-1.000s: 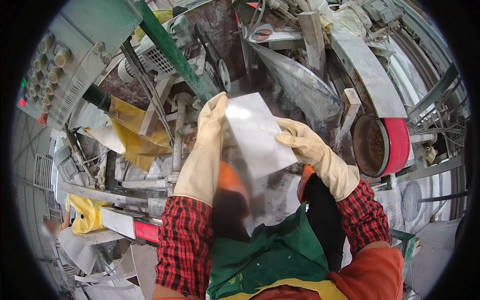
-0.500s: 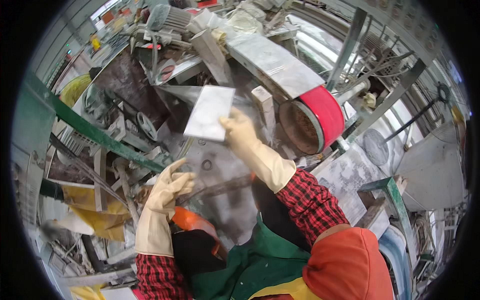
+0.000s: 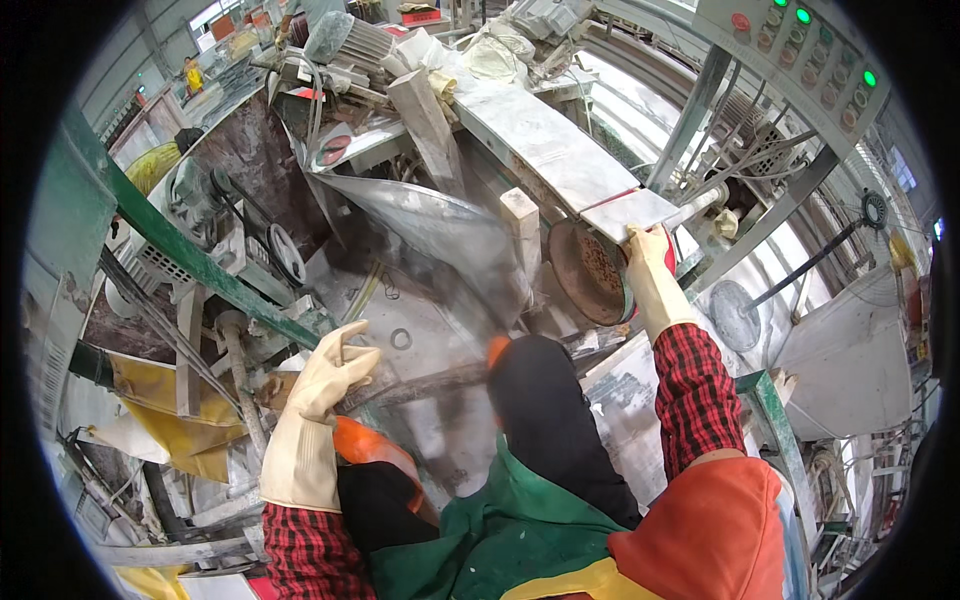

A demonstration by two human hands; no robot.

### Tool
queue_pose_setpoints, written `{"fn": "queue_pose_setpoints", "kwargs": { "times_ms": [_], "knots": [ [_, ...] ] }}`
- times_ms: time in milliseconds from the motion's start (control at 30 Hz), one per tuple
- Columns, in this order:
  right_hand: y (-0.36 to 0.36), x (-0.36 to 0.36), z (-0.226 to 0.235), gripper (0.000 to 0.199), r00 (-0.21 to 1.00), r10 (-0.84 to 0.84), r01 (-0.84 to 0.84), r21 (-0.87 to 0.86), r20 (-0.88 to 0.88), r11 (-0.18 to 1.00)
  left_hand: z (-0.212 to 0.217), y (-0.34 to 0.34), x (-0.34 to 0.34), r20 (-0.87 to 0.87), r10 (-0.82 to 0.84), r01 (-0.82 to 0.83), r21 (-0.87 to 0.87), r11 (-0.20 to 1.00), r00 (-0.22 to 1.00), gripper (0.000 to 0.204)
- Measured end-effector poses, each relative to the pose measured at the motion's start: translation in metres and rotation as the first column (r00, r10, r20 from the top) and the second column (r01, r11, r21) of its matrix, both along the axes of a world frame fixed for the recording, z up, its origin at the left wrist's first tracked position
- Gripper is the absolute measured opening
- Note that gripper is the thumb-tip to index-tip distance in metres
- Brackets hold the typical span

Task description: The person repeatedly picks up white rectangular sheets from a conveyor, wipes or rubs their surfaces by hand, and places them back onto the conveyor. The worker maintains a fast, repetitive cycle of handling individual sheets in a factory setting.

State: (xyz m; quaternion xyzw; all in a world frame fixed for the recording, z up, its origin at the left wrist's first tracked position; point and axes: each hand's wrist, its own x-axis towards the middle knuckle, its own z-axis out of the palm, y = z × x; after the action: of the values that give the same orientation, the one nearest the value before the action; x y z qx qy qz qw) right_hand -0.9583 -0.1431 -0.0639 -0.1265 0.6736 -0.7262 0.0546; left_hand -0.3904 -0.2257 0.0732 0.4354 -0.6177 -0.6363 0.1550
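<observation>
The pale stone slab lies at the near end of the long stone-laden feed bed, just above the rust-brown grinding wheel; it seems already set in place on the machine, so the carrying part looks done, and what is left, as far as can be judged, is to settle or push it along and take the hand away; the right hand, in a cream rubber glove, reaches up with its fingers laid on the slab's near edge; the grip there is loose, fingers curled over the edge rather than clamped round it, and whether the thumb presses from below cannot be told; the left hand, gloved the same, hangs low and well apart from the slab, over the dust-grey machine bed; its fingers are spread and half open, holding nothing, with the thumb near a dirty horizontal bar; a green steel beam runs diagonally to its left.
</observation>
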Motion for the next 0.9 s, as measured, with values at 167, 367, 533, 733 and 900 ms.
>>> {"fn": "queue_pose_setpoints", "kwargs": {
  "times_ms": [167,367,533,733,900],
  "knots": [
    [-0.018,0.026,-0.006,0.044,0.996,0.043,-0.058,0.188,0.084,0.981,0.0,-0.001,0.018,0.069,0.05,-0.049,-0.008,0.999,0.996,0.073],
    [0.012,-0.014,-0.004,0.04,0.937,0.116,0.107,0.587,-0.33,0.802,-0.002,0.001,-0.009,0.059,0.016,-0.016,-0.009,1.0,0.998,0.073],
    [-0.008,0.026,0.073,0.041,0.873,0.323,-0.488,0.685,0.366,0.541,0.003,0.002,0.004,0.082,0.01,-0.007,-0.034,0.999,0.997,0.073],
    [-0.049,0.117,0.116,0.047,0.736,0.541,-0.067,0.752,-0.406,0.656,0.006,0.004,0.006,0.003,0.165,-0.164,-0.086,0.983,0.986,0.066],
    [-0.086,0.272,0.113,0.047,0.243,0.937,-0.602,0.719,-0.249,0.347,0.014,-0.002,0.039,-0.212,0.433,-0.468,-0.155,0.87,0.876,0.045]
  ]
}}
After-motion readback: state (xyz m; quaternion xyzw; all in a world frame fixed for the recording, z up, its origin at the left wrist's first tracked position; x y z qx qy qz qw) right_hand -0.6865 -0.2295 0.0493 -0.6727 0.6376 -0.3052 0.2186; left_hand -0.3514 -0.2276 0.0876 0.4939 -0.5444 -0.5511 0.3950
